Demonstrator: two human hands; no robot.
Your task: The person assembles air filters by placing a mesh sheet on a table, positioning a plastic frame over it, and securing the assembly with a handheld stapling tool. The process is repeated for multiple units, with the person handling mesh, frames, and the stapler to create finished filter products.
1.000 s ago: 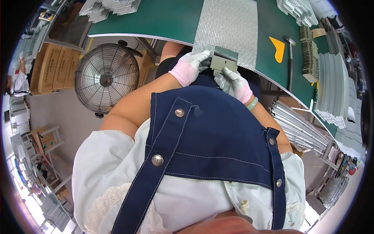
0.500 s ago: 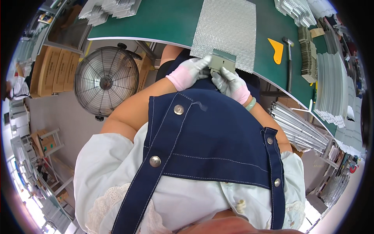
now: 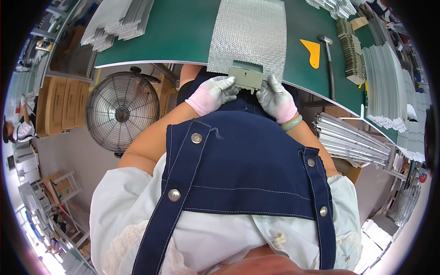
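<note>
A small grey-green rectangular plate with a slot and little tabs along its lower edge is held in front of me. My left hand, in a white and pink glove, pinches its left edge. My right hand, gloved the same way, is closed around the lower right corner, its thumb raised beside the plate's edge. Just beyond, a silver mesh sheet lies on the green table, its near end reaching the table's edge behind the plate.
On the right of the table lie a yellow scraper, a hammer, a stack of grey-green plates and a stack of pale strips. Folded silver mesh sits far left. A floor fan stands left, near cardboard boxes.
The view has shifted, so table things sit further left. My right thumb has moved from the plate's face to beside its right edge; my left hand keeps its hold.
</note>
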